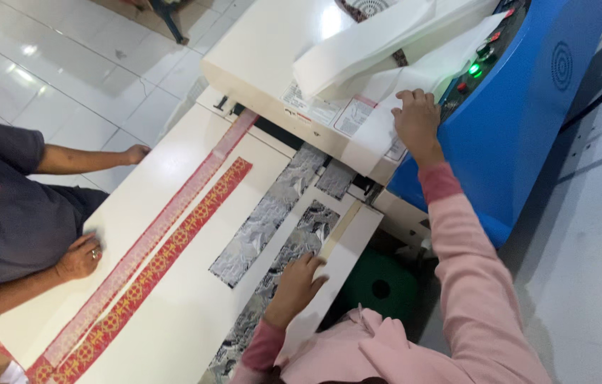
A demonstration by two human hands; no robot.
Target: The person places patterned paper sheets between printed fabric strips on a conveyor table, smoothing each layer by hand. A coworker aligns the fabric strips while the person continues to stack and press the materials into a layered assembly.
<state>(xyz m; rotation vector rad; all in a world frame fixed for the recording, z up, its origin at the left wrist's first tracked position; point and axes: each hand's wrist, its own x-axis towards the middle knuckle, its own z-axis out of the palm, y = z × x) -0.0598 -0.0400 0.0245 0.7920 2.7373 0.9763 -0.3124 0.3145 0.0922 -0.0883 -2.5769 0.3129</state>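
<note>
Left hand (295,283) lies flat, fingers spread, pressing on the near silver patterned strip (294,245) on the white table (194,313); nothing gripped. Right hand (416,121) rests open on white paper (386,78) atop the cream machine (272,50), beside the blue control panel (521,107). Two red strips (173,242) lie left; a co-worker's hand (79,257) rests at the table edge.

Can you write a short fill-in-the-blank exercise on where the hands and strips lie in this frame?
1. The left hand rests on a ____ patterned strip.
2. The right hand lies on white paper atop the cream machine, beside a ____ control panel.
3. The two long strips near the co-worker's hand are ____.

Missing words: silver; blue; red
</note>
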